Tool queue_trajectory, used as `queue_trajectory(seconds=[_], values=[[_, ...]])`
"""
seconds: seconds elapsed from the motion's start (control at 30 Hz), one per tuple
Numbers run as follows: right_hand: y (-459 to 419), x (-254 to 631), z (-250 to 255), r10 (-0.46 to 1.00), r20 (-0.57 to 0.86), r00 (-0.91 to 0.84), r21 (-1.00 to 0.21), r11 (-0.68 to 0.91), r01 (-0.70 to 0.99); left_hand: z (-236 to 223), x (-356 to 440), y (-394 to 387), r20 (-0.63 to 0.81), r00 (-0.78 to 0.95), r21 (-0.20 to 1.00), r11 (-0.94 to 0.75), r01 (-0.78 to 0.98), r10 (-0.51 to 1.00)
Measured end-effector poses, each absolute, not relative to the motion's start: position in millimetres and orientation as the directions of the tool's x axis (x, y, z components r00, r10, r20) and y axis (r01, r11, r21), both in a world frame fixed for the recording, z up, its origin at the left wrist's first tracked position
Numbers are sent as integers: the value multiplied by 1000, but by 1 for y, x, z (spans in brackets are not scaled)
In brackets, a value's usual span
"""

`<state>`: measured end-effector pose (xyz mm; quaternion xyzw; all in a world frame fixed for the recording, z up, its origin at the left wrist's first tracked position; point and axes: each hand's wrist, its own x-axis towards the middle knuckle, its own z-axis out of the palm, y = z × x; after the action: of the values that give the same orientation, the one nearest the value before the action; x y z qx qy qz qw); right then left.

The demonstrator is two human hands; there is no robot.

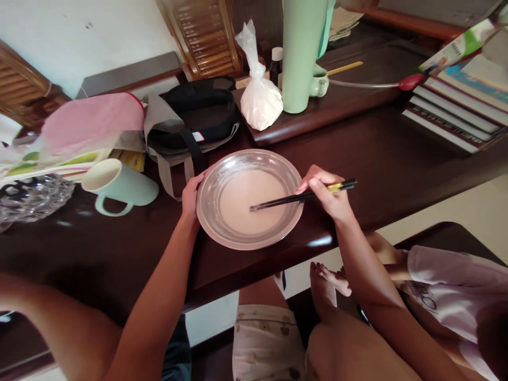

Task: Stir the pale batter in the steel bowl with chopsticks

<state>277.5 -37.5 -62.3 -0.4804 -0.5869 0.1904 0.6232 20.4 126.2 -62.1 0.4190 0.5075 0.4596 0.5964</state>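
A round metal bowl (206,222) rests near the front edge of the dark table, with a pale, milky batter (254,190) in its bottom. My left hand (192,196) grips the bowl's left rim, its fingers partly hidden behind the wall. In my right hand (327,193), at the bowl's right rim, is a pair of black chopsticks (281,201) with gold bands. Their tips dip into the batter near its middle.
Behind the bowl, a knotted bag of white powder (262,103) and a tall green tumbler (299,58) stand on a raised ledge. Left are a mug (137,188), a glass dish (35,198) and a grey-black bag (198,114). Books (456,114) lie right; another person (444,286) sits close by.
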Motion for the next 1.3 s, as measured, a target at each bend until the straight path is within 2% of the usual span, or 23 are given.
queue_trajectory(seconds=[0.03,0.1,0.2,0.27,0.37,0.53,0.73,0.83,0.93,1.0,1.07,1.23,1.3], values=[[-37,277,-62,806,557,202,-802,458,384,-62,21,126,-226,74,964,234,-129,971],[-37,278,-63,772,590,237,-770,450,453,-62,21,126,-216,84,966,226,-129,973],[-37,279,-64,736,569,366,-819,472,326,-63,20,126,-196,87,972,205,-115,977],[-38,279,-64,780,548,302,-833,479,277,-63,20,126,-210,104,969,221,-112,972],[-39,277,-64,799,571,186,-797,486,358,-62,20,126,-213,105,968,224,-109,971],[-37,275,-74,627,624,466,-774,578,260,-61,21,124,-212,84,967,221,-123,974],[-34,273,-77,467,682,563,-718,576,392,-62,21,125,-227,65,967,233,-102,972],[-35,273,-74,552,662,508,-749,511,422,-63,20,126,-229,87,963,239,-123,970],[-37,274,-73,642,610,464,-790,536,298,-63,20,125,-232,119,958,248,-143,965],[-37,274,-74,637,590,496,-799,549,246,-62,20,124,-226,143,957,247,-150,964],[-37,274,-74,624,583,520,-804,532,264,-62,20,123,-217,145,960,238,-150,965],[-37,274,-73,727,522,447,-846,507,163,-63,19,124,-230,137,960,248,-133,963],[-37,274,-72,694,521,496,-843,508,175,-64,19,125,-226,139,961,244,-132,964]])
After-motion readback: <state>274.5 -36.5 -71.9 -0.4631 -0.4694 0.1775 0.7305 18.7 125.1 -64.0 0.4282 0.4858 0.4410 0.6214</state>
